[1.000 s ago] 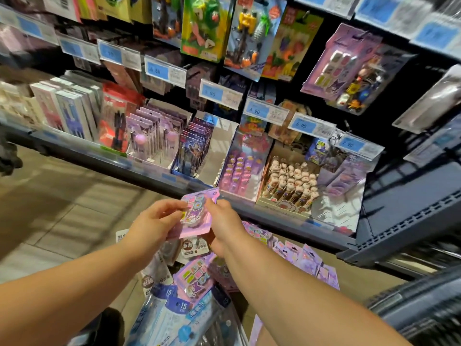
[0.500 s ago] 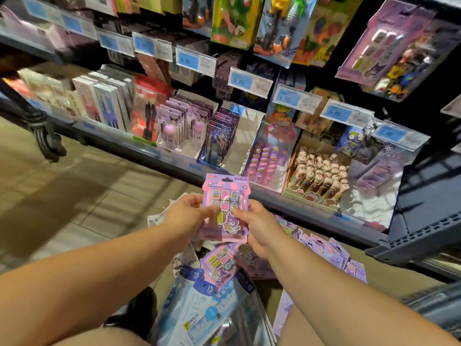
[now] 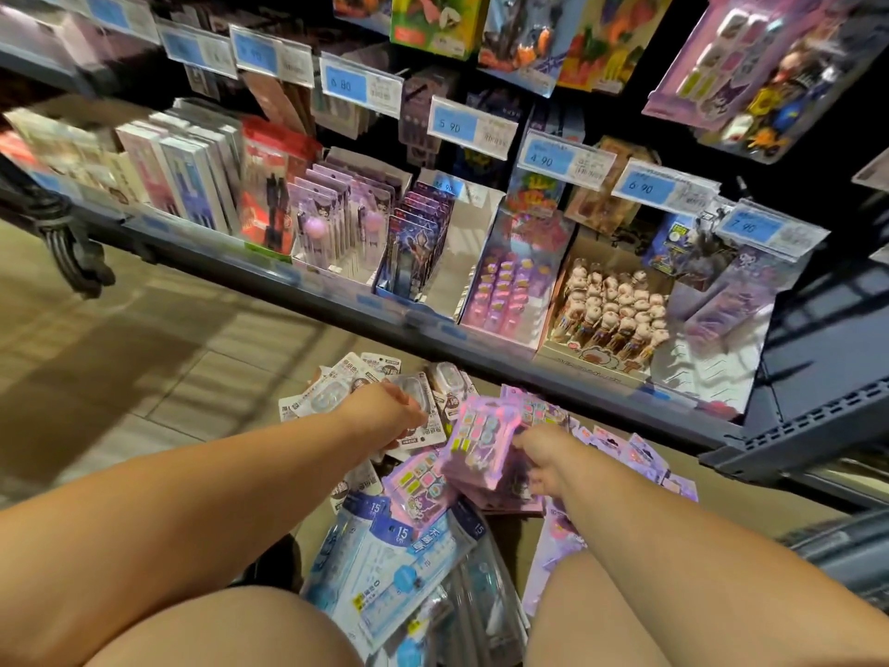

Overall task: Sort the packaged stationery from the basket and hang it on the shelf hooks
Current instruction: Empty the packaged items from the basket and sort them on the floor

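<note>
A pile of packaged stationery lies low in the middle, below the shelf edge [image 3: 336,300]. My right hand [image 3: 539,457] grips a pink-purple eraser pack [image 3: 481,438] by its lower right side, just above more purple packs [image 3: 418,488]. My left hand [image 3: 385,416] is off that pack and sits palm down over white round-window packs [image 3: 332,397]. Its fingertips curl out of sight. A similar pink pack [image 3: 712,65] hangs on a hook at the upper right.
Blue-and-white packs [image 3: 394,565] lie nearest me between my knees. Display boxes of pens and small figures [image 3: 611,305] fill the shelf. Blue price tags [image 3: 471,127] front the hooks above. A black basket handle [image 3: 72,238] sits at the left over tiled floor.
Both hands dropped from chest height down to the pile. My left hand let go of the pink pack and moved left onto the white packs. The right hand kept the pack.
</note>
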`<act>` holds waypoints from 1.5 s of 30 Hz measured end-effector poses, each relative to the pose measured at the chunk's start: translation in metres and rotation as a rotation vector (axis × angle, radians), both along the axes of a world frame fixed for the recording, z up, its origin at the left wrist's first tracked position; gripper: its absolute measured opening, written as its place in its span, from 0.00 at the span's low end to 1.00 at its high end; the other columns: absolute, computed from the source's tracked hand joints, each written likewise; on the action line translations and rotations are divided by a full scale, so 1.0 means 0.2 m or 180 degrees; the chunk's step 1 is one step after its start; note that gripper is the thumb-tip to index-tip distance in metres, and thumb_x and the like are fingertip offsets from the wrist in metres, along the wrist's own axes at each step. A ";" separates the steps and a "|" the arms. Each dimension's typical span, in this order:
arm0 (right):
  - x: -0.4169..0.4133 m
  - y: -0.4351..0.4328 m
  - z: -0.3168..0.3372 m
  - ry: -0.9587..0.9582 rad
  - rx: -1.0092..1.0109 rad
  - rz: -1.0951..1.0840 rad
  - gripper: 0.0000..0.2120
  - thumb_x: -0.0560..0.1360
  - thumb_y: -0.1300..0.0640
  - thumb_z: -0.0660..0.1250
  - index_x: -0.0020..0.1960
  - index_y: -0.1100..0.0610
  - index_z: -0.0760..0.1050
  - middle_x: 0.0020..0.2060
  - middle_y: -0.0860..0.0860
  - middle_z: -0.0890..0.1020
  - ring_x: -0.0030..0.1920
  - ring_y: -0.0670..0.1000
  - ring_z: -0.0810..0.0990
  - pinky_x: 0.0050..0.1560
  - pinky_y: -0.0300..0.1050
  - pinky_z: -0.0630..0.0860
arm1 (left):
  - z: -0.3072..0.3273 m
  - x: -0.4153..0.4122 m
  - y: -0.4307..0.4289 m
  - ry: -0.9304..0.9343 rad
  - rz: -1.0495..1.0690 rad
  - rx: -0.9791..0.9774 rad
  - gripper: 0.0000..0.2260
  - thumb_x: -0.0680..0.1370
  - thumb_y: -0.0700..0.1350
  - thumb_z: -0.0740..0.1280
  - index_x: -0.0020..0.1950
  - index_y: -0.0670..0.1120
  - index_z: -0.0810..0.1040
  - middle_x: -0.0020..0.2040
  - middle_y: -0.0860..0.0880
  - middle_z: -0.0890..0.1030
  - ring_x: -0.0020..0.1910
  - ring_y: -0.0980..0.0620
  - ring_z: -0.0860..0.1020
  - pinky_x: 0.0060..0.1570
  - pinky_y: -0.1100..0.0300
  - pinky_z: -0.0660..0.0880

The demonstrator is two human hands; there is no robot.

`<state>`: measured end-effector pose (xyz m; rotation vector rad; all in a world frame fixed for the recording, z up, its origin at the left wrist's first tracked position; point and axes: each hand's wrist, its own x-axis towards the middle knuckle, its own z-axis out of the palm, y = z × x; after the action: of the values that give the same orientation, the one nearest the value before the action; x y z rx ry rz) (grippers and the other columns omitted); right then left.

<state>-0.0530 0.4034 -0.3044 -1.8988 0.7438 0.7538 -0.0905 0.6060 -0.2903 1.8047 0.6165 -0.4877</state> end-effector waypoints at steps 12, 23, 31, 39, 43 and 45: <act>-0.12 -0.12 0.37 -0.0566 0.0576 0.0100 0.14 0.81 0.62 0.59 0.65 0.63 0.70 0.64 0.61 0.74 0.63 0.59 0.74 0.60 0.52 0.74 | 0.30 0.06 -0.18 -0.0096 -0.1111 0.0789 0.06 0.78 0.43 0.68 0.42 0.43 0.78 0.38 0.45 0.77 0.34 0.50 0.72 0.33 0.62 0.70; -0.54 -0.89 0.94 -0.2195 0.1134 -0.0296 0.06 0.82 0.62 0.57 0.53 0.56 0.72 0.44 0.53 0.78 0.39 0.49 0.77 0.35 0.38 0.73 | 0.90 -0.03 -1.19 -0.1190 -0.2217 0.1267 0.17 0.81 0.53 0.63 0.59 0.41 0.80 0.54 0.41 0.83 0.52 0.43 0.80 0.49 0.56 0.75; -1.00 -1.71 0.66 -0.1661 0.0290 -0.1308 0.04 0.81 0.60 0.60 0.48 0.58 0.73 0.39 0.55 0.77 0.33 0.49 0.73 0.33 0.40 0.67 | 0.62 -0.37 -1.69 -0.2114 -0.2118 0.1047 0.24 0.76 0.56 0.69 0.67 0.44 0.72 0.59 0.42 0.78 0.60 0.40 0.76 0.57 0.52 0.70; -1.43 -2.30 0.09 -0.0419 -0.0733 -0.1261 0.06 0.78 0.64 0.63 0.43 0.60 0.76 0.34 0.51 0.72 0.32 0.45 0.71 0.37 0.42 0.70 | 0.49 -0.40 -1.71 -0.2193 -0.2218 0.1678 0.27 0.80 0.49 0.63 0.78 0.52 0.58 0.67 0.36 0.69 0.60 0.30 0.72 0.60 0.41 0.69; -1.50 -2.44 -0.11 0.0198 -0.1460 -0.0570 0.20 0.74 0.58 0.72 0.64 0.61 0.73 0.63 0.59 0.73 0.63 0.52 0.75 0.64 0.46 0.69 | 0.49 -0.43 -1.73 -0.2120 -0.2214 0.1648 0.26 0.81 0.48 0.61 0.78 0.51 0.57 0.69 0.35 0.68 0.64 0.32 0.70 0.63 0.41 0.66; -1.52 -2.45 -0.15 0.0397 -0.1651 -0.0505 0.32 0.71 0.52 0.74 0.72 0.55 0.67 0.71 0.56 0.68 0.68 0.57 0.70 0.68 0.47 0.67 | 0.48 -0.44 -1.72 -0.2132 -0.2178 0.1618 0.27 0.81 0.47 0.61 0.78 0.50 0.56 0.70 0.35 0.67 0.66 0.33 0.68 0.65 0.41 0.65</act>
<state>-0.3576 -0.0875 -0.3353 -2.2269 1.2467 0.6212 -0.1791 0.2616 -0.1937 2.4852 -0.4015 -0.1338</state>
